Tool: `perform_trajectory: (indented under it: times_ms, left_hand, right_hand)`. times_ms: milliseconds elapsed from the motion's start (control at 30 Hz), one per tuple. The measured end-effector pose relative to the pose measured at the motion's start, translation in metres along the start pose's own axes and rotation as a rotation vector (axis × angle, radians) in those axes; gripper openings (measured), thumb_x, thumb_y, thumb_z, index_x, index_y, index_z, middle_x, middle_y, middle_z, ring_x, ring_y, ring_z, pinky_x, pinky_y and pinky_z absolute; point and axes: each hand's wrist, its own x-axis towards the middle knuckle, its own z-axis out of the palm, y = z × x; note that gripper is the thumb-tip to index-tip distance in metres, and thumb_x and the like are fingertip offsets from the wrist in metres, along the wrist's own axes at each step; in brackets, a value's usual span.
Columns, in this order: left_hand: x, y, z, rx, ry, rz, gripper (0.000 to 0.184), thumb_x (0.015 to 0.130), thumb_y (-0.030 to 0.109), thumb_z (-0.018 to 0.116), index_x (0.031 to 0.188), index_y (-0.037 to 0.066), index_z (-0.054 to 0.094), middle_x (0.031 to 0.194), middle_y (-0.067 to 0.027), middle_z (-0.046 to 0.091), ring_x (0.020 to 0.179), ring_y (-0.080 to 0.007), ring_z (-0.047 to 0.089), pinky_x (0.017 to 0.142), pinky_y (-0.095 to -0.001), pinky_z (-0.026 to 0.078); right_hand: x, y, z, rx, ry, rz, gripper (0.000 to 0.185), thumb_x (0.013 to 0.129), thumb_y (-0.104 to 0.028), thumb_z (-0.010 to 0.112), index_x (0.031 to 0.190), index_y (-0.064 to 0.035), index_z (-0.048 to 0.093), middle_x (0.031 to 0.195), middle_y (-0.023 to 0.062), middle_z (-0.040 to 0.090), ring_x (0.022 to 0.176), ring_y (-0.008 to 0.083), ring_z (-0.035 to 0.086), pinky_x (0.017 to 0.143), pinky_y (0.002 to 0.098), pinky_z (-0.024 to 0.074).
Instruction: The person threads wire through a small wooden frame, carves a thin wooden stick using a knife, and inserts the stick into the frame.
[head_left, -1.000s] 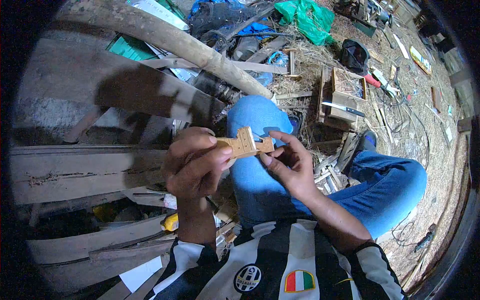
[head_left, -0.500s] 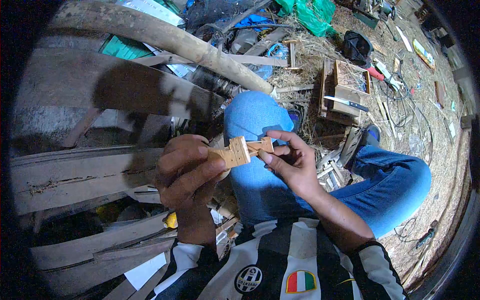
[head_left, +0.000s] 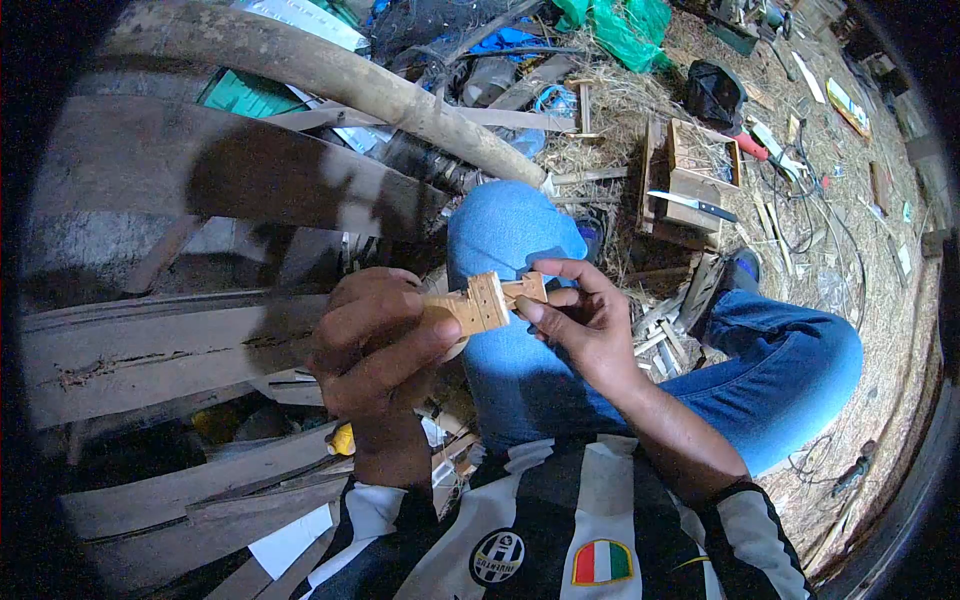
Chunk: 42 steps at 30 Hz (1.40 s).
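Observation:
My left hand point(head_left: 375, 340) grips a small wooden block piece point(head_left: 482, 308) with several tiny dark holes in its face. From the other side, my right hand point(head_left: 585, 325) pinches a smaller notched wooden piece point(head_left: 527, 289) between thumb and fingers. The two pieces meet end to end above my knee; whether they are joined I cannot tell. My left palm and fingers hide part of the larger piece.
A knife point(head_left: 690, 205) lies on a wooden box point(head_left: 705, 158) right of my knee. Wood scraps point(head_left: 663, 340) and straw cover the ground. Wooden planks point(head_left: 170, 340) run along the left, below a thick pole point(head_left: 330, 75). A black bag point(head_left: 715, 92) sits at upper right.
The larger wooden piece in my left hand has shifted slightly right, closer to the smaller piece. My right hand stays almost where it was.

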Motion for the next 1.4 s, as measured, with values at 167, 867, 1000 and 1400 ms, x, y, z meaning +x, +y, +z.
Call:
perform_trajectory:
  times_ms: [167, 867, 1000, 1400]
  left_hand:
    - [-0.001, 0.001, 0.000, 0.004, 0.005, -0.018, 0.028, 0.066, 0.016, 0.089, 0.092, 0.016, 0.079, 0.097, -0.0031, 0.064, 0.087, -0.0261, 0.068, 0.077, -0.0412, 0.060]
    - [-0.002, 0.000, 0.001, 0.017, 0.005, 0.014, 0.024, 0.071, 0.021, 0.088, 0.092, 0.015, 0.079, 0.098, -0.0046, 0.063, 0.085, -0.0268, 0.068, 0.074, -0.0401, 0.061]
    - [-0.007, 0.008, 0.001, 0.038, 0.012, -0.064, 0.024, 0.071, 0.021, 0.088, 0.093, 0.016, 0.079, 0.097, -0.0045, 0.063, 0.087, -0.0265, 0.068, 0.075, -0.0404, 0.061]
    - [-0.005, 0.008, 0.002, 0.001, 0.010, -0.108, 0.023, 0.072, 0.017, 0.087, 0.095, 0.017, 0.079, 0.100, -0.0039, 0.062, 0.089, -0.0261, 0.068, 0.078, -0.0369, 0.061]
  right_hand:
    - [0.000, 0.001, 0.000, -0.009, 0.007, -0.001, 0.043, 0.091, -0.003, 0.075, 0.130, -0.0014, 0.058, 0.084, 0.0052, 0.073, 0.071, 0.0060, 0.061, 0.060, 0.0213, 0.0459]
    - [-0.003, 0.003, 0.002, 0.005, 0.005, -0.050, 0.046, 0.089, 0.001, 0.076, 0.132, -0.0018, 0.058, 0.094, 0.0061, 0.075, 0.082, 0.0053, 0.063, 0.068, 0.0198, 0.0475]
    - [-0.002, 0.010, 0.002, -0.043, 0.026, -0.072, 0.048, 0.089, 0.002, 0.076, 0.133, -0.0015, 0.057, 0.095, 0.0055, 0.074, 0.084, 0.0056, 0.063, 0.069, 0.0200, 0.0485]
    - [-0.002, 0.003, -0.011, -0.765, -0.062, -0.746, 0.033, 0.076, -0.006, 0.085, 0.103, -0.0026, 0.069, 0.085, 0.0104, 0.070, 0.061, 0.0201, 0.062, 0.056, 0.0308, 0.0481]
